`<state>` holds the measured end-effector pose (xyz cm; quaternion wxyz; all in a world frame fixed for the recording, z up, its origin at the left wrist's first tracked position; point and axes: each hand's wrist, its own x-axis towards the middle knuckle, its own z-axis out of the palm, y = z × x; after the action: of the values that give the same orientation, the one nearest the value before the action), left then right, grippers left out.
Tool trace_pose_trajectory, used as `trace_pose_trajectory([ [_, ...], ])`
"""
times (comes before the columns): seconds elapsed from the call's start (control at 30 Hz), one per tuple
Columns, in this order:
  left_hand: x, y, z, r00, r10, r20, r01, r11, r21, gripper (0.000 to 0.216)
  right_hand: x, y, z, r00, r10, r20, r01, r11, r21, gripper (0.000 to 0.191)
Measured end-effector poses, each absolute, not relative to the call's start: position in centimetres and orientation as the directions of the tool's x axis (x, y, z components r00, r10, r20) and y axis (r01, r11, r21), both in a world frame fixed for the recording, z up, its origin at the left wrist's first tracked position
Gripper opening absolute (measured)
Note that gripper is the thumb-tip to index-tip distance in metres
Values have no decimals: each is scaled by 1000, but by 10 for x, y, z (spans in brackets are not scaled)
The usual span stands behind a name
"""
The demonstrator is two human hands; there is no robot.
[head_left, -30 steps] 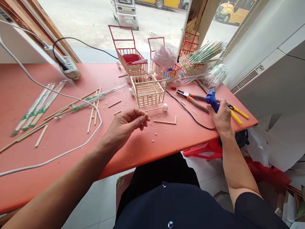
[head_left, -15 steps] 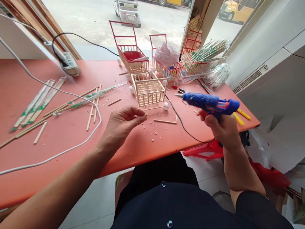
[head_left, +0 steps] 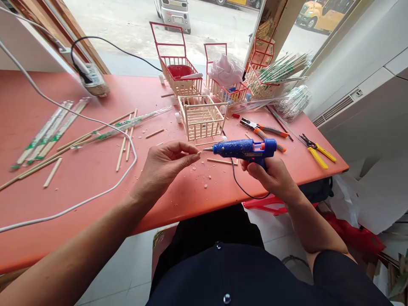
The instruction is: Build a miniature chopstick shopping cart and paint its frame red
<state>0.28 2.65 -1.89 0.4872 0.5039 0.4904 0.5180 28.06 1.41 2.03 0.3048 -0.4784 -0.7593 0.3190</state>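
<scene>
The glue gun (head_left: 236, 148) is blue, the tabletop (head_left: 19, 121) coral, the cutter handles (head_left: 325, 153) yellow.

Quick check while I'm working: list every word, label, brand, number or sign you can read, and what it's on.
None can be read for certain.
Blue glue gun: label, too small.
Plastic-wrapped wooden sticks: green print, too blurred.
White vehicle outside: plate, too blurred.
Yellow bus outside: reddish marking, too blurred.

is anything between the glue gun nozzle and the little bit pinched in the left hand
Nothing visible stands between them: the nozzle of the blue glue gun, held in the right hand, points at the small piece pinched in the left hand. Whether they touch, I cannot tell.
</scene>
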Motion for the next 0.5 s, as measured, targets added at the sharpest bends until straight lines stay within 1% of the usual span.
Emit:
trace_pose_trajectory([
  [0.23,2,26,-18,-23,999,38,-23,-38,999,34,278,14,18,-355,924,143,526,324,-786,69],
  [0.5,1,25,-18,-24,999,43,-39,-44,998,33,278,15,17,-377,911,167,505,353,-788,65],
])
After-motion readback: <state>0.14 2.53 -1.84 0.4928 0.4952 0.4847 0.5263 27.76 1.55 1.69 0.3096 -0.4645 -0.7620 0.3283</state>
